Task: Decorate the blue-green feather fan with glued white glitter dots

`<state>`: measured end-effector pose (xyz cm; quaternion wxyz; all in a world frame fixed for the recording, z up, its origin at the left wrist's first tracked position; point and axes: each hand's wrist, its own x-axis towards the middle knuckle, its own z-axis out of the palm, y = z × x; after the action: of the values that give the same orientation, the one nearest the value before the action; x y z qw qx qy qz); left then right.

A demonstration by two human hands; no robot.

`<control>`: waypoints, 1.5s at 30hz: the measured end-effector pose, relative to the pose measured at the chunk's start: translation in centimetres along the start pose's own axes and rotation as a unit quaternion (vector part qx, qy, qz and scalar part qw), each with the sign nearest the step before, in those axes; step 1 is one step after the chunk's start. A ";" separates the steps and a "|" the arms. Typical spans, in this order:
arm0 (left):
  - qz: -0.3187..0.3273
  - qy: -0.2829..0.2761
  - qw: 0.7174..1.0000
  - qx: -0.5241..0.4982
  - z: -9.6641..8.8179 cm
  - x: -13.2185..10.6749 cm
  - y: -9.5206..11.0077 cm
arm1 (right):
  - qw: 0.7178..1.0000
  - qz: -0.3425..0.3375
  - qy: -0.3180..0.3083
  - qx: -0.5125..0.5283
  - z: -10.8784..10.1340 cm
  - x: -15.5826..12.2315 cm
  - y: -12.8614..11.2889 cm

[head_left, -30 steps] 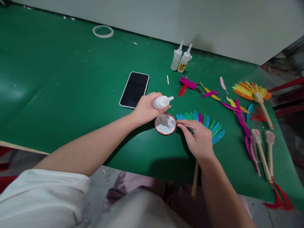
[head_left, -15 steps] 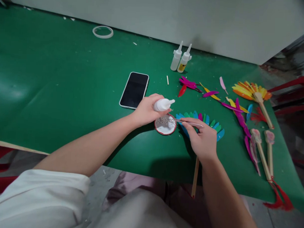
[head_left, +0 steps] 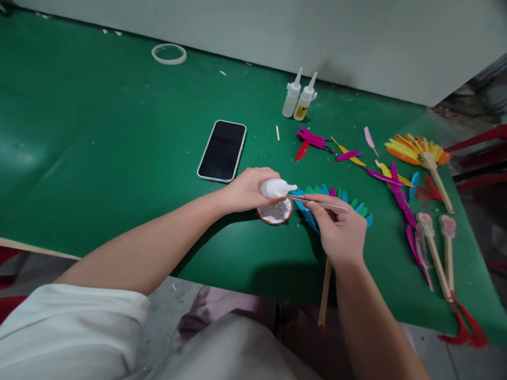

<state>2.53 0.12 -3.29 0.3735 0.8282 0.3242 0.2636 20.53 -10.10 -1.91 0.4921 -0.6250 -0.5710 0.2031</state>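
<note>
My left hand (head_left: pixel 251 189) is closed around a white glue bottle (head_left: pixel 274 188), tilted so its nozzle points right. Below the bottle lies a small red-rimmed dish (head_left: pixel 275 215) with whitish stuff in it, partly hidden by my left hand. Between the fingers of my right hand (head_left: pixel 339 229) is a pair of tweezers (head_left: pixel 323 204), closed fingers around it and tips pointing left to just under the nozzle. Whether the tips hold anything is too small to tell. Beneath my right hand lies a blue and green feather fan (head_left: pixel 309 211), its wooden handle (head_left: pixel 325 295) reaching over the table's front edge.
A phone (head_left: pixel 222 150) lies left of the bottle. Two glue bottles (head_left: pixel 290 101) stand at the back. To the right are loose purple feathers (head_left: pixel 397 189), a yellow-orange feather fan (head_left: pixel 419 151) and wooden handles (head_left: pixel 434 252) with red tassels. A clear tape ring (head_left: pixel 169 54) lies far left.
The glue bottle in my left hand has moved slightly down and right, covering more of the dish. The tweezer tips have risen from the dish to beneath the nozzle.
</note>
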 end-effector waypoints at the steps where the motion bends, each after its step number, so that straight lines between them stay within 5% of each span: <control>1: 0.003 -0.001 1.000 0.000 0.0 0.0 0.0 | 1.000 -0.003 0.002 0.000 0.0 0.0 0.0; 15: 0.041 -0.019 0.988 0.149 -1.0 0.3 -0.4 | 0.997 0.006 0.062 0.051 -0.8 0.2 0.0; 22: 0.022 -0.009 0.983 0.184 -2.1 -0.1 1.5 | 0.993 -0.002 0.099 0.072 -2.2 0.3 -1.0; 29: -0.060 -0.059 0.994 0.068 -6.6 -0.1 6.3 | 0.967 -0.064 0.211 0.131 -5.8 1.1 -1.7; 32: -0.034 -0.030 0.998 0.039 -9.3 1.3 9.4 | 0.959 -0.072 0.240 0.129 -7.3 1.2 -2.1; 34: 0.011 0.038 0.999 0.026 -10.2 2.4 11.4 | 0.956 -0.070 0.252 0.133 -8.1 1.1 -2.4; 40: 0.171 0.189 0.949 -0.186 -7.7 6.1 12.4 | 0.940 -0.077 0.282 0.178 -9.3 0.9 -2.5; 42: 0.166 0.203 0.922 -0.286 -6.5 6.9 12.0 | 0.933 -0.088 0.288 0.195 -9.3 0.8 -2.5; 45: 0.134 0.149 0.908 -0.369 -5.4 7.4 11.9 | 0.930 -0.097 0.289 0.204 -9.2 0.8 -2.7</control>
<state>7.73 1.86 10.68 0.5606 0.6180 0.1421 0.5325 26.90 -13.25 4.58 0.7697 -0.4846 -0.4085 0.0771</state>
